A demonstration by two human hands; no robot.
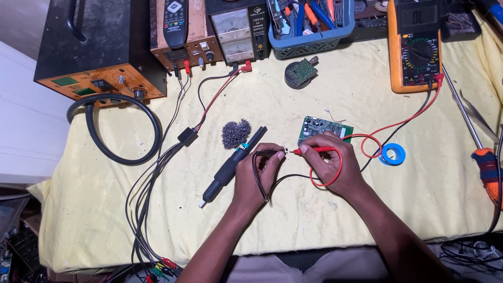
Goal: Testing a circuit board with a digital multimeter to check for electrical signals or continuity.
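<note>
My left hand (255, 173) pinches a black test probe (267, 152), its black lead looping under my palm. My right hand (331, 162) pinches a red test probe (314, 150), its red lead curling around my wrist. The two probe tips point at each other and almost meet between my hands, over a tiny part that is too small to make out. A green circuit board (320, 126) lies just behind my right hand, partly hidden by my fingers. Both leads run to an orange multimeter (415, 50) at the back right.
A black soldering iron (230, 166) and a grey wire-wool ball (236, 133) lie left of my left hand. Blue tape roll (392, 154) sits at right. Bench power supplies (238, 29), a blue tool basket (309, 31), a remote (175, 21) and a coiled hose (123, 126) line the back.
</note>
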